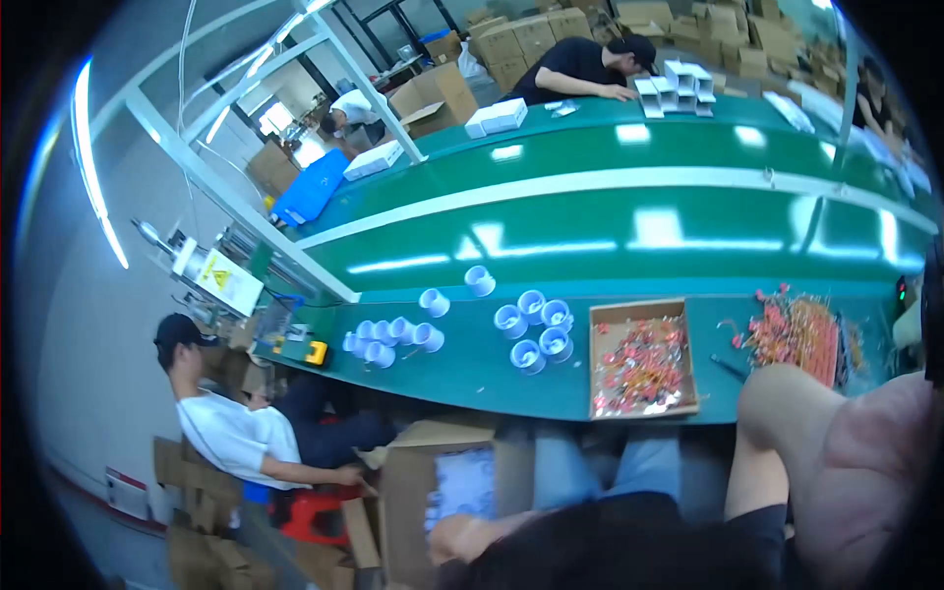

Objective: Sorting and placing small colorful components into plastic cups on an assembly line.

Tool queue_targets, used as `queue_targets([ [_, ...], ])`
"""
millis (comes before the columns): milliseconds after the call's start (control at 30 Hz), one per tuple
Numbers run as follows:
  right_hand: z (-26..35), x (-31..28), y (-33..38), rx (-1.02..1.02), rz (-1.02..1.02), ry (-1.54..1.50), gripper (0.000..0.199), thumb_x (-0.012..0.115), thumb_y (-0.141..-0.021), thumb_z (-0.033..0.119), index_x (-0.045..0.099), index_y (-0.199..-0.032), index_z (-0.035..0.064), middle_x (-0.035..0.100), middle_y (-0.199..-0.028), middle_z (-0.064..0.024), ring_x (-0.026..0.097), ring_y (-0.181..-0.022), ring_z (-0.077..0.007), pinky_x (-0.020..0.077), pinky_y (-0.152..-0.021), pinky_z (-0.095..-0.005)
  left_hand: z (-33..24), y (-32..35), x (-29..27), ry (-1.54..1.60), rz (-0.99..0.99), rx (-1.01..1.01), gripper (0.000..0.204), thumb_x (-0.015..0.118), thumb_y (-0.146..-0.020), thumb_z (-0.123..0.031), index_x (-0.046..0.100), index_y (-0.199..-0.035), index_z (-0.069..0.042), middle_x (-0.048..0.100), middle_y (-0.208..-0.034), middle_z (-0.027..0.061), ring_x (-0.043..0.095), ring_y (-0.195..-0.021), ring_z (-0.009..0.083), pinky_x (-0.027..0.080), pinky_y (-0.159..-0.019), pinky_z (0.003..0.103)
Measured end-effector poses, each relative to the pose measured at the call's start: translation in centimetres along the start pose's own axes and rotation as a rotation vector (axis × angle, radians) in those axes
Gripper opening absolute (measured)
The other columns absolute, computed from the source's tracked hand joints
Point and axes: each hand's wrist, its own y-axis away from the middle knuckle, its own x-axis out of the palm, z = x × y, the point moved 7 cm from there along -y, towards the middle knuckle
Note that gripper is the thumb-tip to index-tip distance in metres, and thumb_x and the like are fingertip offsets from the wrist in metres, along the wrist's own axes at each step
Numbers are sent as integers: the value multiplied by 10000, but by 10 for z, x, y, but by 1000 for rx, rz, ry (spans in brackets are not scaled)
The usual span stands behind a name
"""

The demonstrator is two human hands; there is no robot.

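Observation:
My left hand (464, 537) is low over an open cardboard box (408, 511), at the near edge of the pale blue-white contents (465, 482) inside it. Its fingers are blurred and partly hidden, so a grip cannot be made out. On the right, my bent right arm (787, 413) rises close to the camera beside the bench edge; the fingers of that hand do not show. Ahead on the green bench (462, 388) stand several pale blue cups (527, 355) in loose groups, some with white parts inside. A shallow cardboard tray (594, 374) holds small red and orange pieces.
Bundled orange wires with red ends (801, 334) lie right of the tray. A seated co-worker (236, 433) has a hand near the box. Beyond the green belt (590, 231) another person (580, 74) leans by stacked white boxes (678, 90). A metal frame (236, 216) stands left.

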Motion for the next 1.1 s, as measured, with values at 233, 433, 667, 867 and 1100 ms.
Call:
queue_targets([
  [233,-16,30,-23,81,-87,-30,577,601,-825,435,488,-1210,20,605,-977,-104,600,-895,-222,453,-859,-414,-48,-17,-6,-180,622,1002,236,454,-960,-273,565,-952,-64,610,-850,63,598,-703,169,495,-672,318],
  [433,-32,29,-20,129,-108,-17,568,591,-833,435,488,-1213,24,605,-966,-95,597,-884,-217,451,-855,-413,-92,23,16,-617,1040,1623,322,442,-962,-351,540,-987,-45,595,-887,109,598,-733,216,497,-682,352],
  [667,-8,-6,9,129,-118,-58,558,579,-843,434,488,-1216,29,604,-953,-86,595,-872,-210,448,-851,-410,-136,67,-3,-2571,1407,1399,653,424,-926,-584,571,-1151,11,548,-1110,333,556,-1054,455,460,-827,561],
  [867,-21,63,-45,201,68,84,550,569,-851,434,488,-1218,33,604,-941,-78,593,-861,-205,446,-847,-408,-155,97,-57,-2013,1011,2801,650,444,-916,-565,499,-1216,9,510,-1140,338,514,-1109,492,391,-888,629],
  [1100,-7,51,-41,204,167,63,540,557,-860,434,488,-1221,38,603,-928,-69,590,-848,-199,443,-842,-406,-127,112,-54,-2241,816,2118,393,521,-919,-407,547,-1062,-41,551,-1100,136,540,-1080,311,406,-882,578],
])
